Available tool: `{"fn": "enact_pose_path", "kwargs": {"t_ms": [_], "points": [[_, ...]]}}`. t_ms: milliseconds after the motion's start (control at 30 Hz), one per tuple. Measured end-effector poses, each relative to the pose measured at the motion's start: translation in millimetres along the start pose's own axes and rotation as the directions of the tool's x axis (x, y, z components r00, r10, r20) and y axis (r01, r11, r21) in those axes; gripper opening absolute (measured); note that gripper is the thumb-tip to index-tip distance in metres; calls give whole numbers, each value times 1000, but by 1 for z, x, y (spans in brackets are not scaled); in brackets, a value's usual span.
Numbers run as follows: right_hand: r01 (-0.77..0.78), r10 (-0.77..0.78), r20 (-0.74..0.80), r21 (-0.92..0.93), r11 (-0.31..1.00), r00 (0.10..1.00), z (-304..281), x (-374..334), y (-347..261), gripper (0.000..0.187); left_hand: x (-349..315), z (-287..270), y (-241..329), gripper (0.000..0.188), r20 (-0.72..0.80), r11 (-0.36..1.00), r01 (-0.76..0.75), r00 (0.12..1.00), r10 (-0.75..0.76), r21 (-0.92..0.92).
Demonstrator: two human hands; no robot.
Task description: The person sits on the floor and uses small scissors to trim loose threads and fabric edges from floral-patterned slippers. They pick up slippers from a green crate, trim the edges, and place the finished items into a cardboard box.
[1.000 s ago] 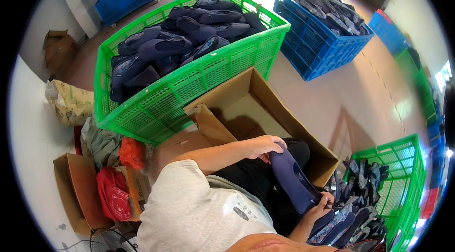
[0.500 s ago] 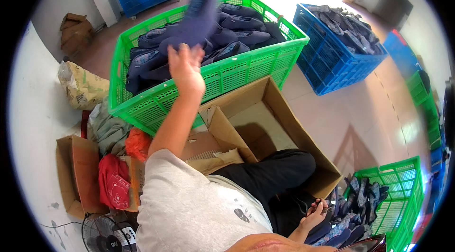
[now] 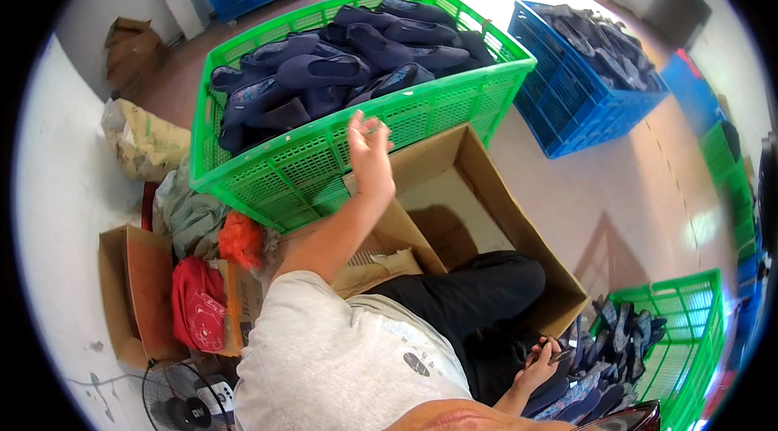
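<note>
My left hand (image 3: 371,151) is raised in front of the large green crate (image 3: 267,184), holding nothing, its fingers apart and slightly curled. Dark navy slip-on shoes (image 3: 324,71) are heaped in that crate, some showing patterned linings. Low at the right, my right hand (image 3: 537,364) is closed by my leg. A small dark item pokes out of its fingers, too small to name. Beside it, more dark shoes (image 3: 620,334) with patterned insides fill a smaller green crate (image 3: 685,301) and spread below it.
An open cardboard box (image 3: 527,244) stands between my legs and the large crate. A blue crate (image 3: 559,123) piled with dark shoes is at the far right. To my left are a fan (image 3: 182,407), a red bag (image 3: 198,309) and another carton (image 3: 146,293).
A blurred dark shoe was above the large crate by my left hand; now a shoe lies on the heap and the hand has drawn back, lower and rightward. My right hand stays put.
</note>
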State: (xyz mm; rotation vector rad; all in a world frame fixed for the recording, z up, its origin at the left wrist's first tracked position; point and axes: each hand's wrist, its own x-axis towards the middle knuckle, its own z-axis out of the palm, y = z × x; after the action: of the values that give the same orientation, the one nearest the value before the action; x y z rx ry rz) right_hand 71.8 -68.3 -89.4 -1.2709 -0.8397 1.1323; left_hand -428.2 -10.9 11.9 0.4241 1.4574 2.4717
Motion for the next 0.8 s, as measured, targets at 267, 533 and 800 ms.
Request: {"fn": "enact_pose_path", "kwargs": {"t_ms": [267, 533, 800], "points": [[-128, 155, -204, 141, 982, 967, -25, -17, -27, 23, -190, 32, -67, 62, 692, 950, 211, 651, -312, 229], [112, -40, -623, 77, 991, 781, -138, -78, -22, 25, -267, 32, -73, 59, 912, 922, 108, 142, -385, 372], [-156, -63, -831, -178, 972, 553, -203, -73, 6, 36, -271, 32, -88, 23, 842, 853, 114, 139, -522, 510]]}}
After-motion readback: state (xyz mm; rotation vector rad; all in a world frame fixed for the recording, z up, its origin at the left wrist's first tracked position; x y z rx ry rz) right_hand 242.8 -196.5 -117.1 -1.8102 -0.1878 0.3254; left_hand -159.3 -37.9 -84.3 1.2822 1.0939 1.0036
